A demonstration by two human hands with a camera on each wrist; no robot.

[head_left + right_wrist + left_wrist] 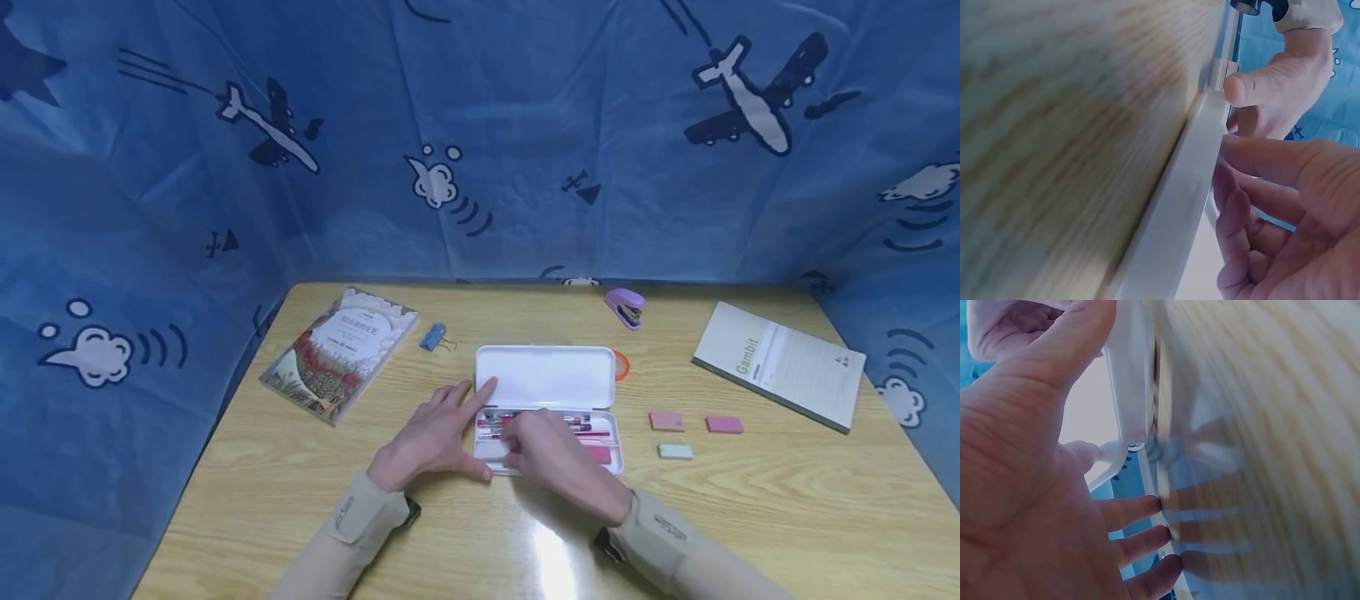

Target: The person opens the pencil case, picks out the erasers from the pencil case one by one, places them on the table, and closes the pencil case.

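A white pencil case [545, 377] lies on the table with its lid tipped back. Several pens [592, 419] and a pink-red eraser [597, 454] are inside. My left hand [435, 439] spans the case's left end, thumb by the front corner and index finger at the lid. Its other fingers [1141, 540] stretch straight, tips at the table in the left wrist view. My right hand [551, 454] reaches over the tray's left half, fingers [1235, 212] bent at the rim. Its fingertips are hidden in the head view, and I cannot tell whether they pinch anything.
Right of the case lie two pink erasers [667, 422] [724, 425] and a pale green eraser [675, 452]. An orange round item [621, 365] peeks from behind the lid. Farther out are a purple stapler [626, 307], notebook [780, 365], blue binder clip [433, 337] and illustrated book [341, 354].
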